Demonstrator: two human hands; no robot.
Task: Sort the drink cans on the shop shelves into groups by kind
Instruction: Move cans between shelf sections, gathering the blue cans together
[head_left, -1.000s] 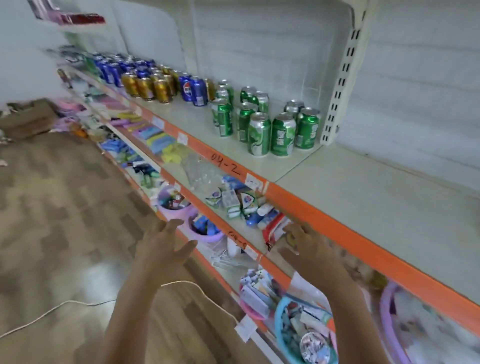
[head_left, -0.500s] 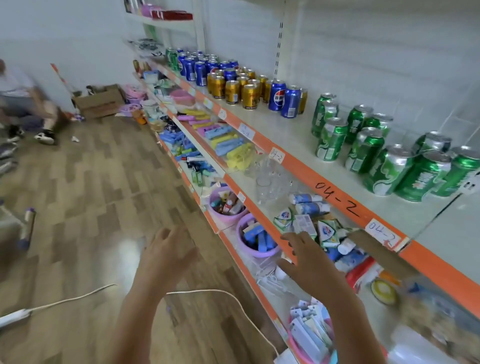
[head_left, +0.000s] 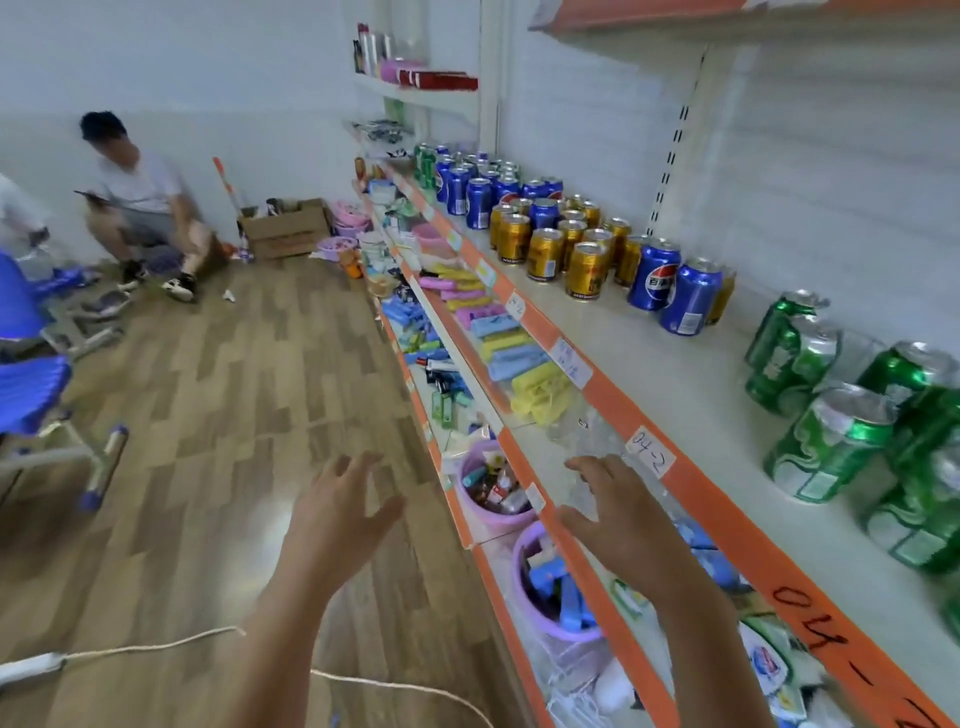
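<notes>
Far left, a blue chair (head_left: 26, 374) on the wooden floor (head_left: 208, 415), and behind it a person (head_left: 140, 208) crouching by the wall next to a cardboard box (head_left: 285, 228). A white cable (head_left: 156, 647) runs across the floor in front of me.

My left hand (head_left: 337, 514) is out over the floor, fingers spread and relaxed, nothing in it. My right hand (head_left: 618, 519) is just beside it, also spread wide and holding nothing, in front of the orange edge of the middle shelf, above a purple tub (head_left: 545, 618) of small packets.

Lower shelves: yellow, blue and pink packs (head_left: 498, 332) lined up, another purple tub (head_left: 493, 493) further along.

Now the top shelf (head_left: 649, 364), where the cans are. At the far end, blue cans (head_left: 478, 195) bunched together, a couple of green ones behind them. Next along, gold cans (head_left: 566, 244) in a tight cluster, one blue can standing in among them. Then two blue cans (head_left: 670, 286) side by side, just beside the gold group, with another gold one tucked behind. A gap of bare shelf, then green cans (head_left: 831, 431) grouped at the right, nearest me, well apart from the blue pair. A handwritten label (head_left: 649, 451) sits on the orange shelf edge just above my right hand.
</notes>
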